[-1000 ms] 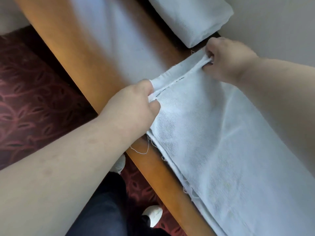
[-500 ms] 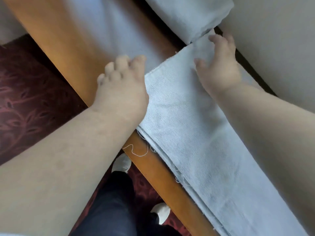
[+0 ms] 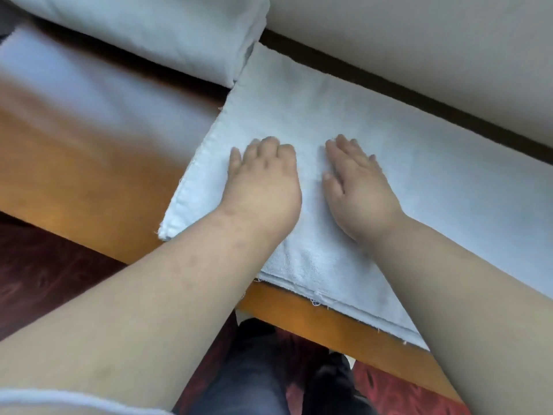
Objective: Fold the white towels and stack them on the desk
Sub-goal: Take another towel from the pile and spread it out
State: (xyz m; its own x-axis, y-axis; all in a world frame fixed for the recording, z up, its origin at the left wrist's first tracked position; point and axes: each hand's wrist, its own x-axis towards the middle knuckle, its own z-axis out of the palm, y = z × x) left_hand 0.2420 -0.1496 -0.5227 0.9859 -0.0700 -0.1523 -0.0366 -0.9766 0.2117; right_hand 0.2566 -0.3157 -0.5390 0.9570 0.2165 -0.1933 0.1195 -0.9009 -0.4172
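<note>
A white towel (image 3: 419,181) lies folded into a long strip on the wooden desk (image 3: 74,181), running from the middle off to the right. Both my hands press flat on its left part, side by side. My left hand (image 3: 263,178) lies near the towel's left end with fingers slightly bent. My right hand (image 3: 356,181) lies just to its right with fingers spread straight. Neither hand grips the cloth. A stack of folded white towels (image 3: 167,34) sits at the back left, touching the strip's far corner.
A pale wall (image 3: 419,49) runs along the back of the desk. Glare covers the desk top at the left. Below the front edge are dark red carpet (image 3: 54,277) and my dark trousers (image 3: 248,369). A white cloth edge (image 3: 59,402) shows at the bottom left.
A second ago both hands pinched the towel's end corners. They let go, and now rest flat on the folded strip, nearer to me. The view has swung round.
</note>
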